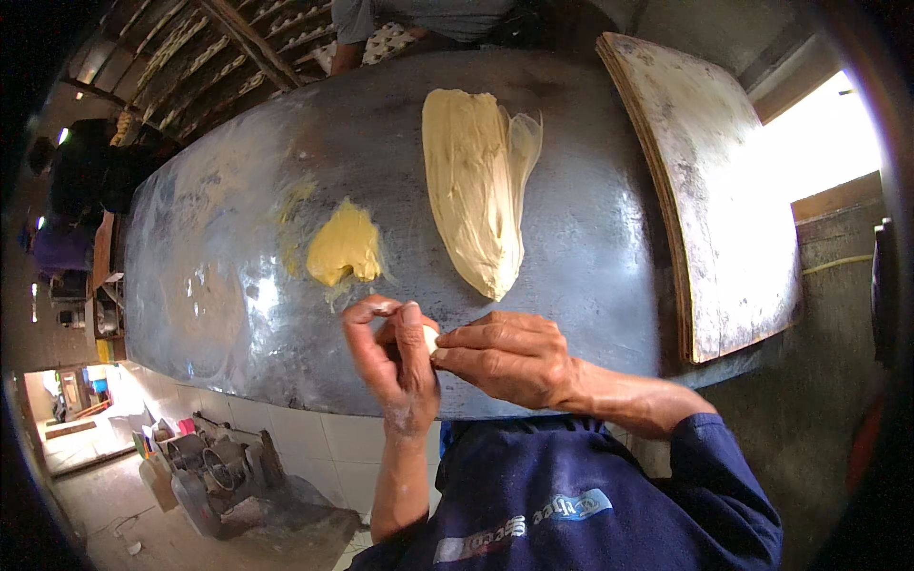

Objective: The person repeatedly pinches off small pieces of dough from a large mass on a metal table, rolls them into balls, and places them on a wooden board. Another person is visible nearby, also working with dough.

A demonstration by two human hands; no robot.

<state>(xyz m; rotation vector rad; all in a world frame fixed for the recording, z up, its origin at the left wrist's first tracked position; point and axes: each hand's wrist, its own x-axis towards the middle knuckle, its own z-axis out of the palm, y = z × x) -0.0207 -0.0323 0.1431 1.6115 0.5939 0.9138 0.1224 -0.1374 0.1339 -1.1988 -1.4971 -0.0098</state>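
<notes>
A small, pale piece of dough (430, 342) is between my two hands, just above the near edge of the table. My left hand (398, 354) is curled around its left side, with the thumb up and some white residue on the fingers. From the right, my right hand (509, 360) pinches the same piece between thumb and fingertips. Beyond my hands lies a long, glossy mass of pale dough (471, 190), tapering toward me, with a thin translucent flap on its right. Left of it sits a soft yellow mound of fat or paste (345, 246), smeared around its edges.
The dark, shiny tabletop (238, 314) spreads beneath everything. Thick wooden boards (728, 219) stand along its right side. Across the far edge is another person's arm (348, 57), near racks with small pale pieces (190, 62). A machine (219, 462) stands on the floor at lower left.
</notes>
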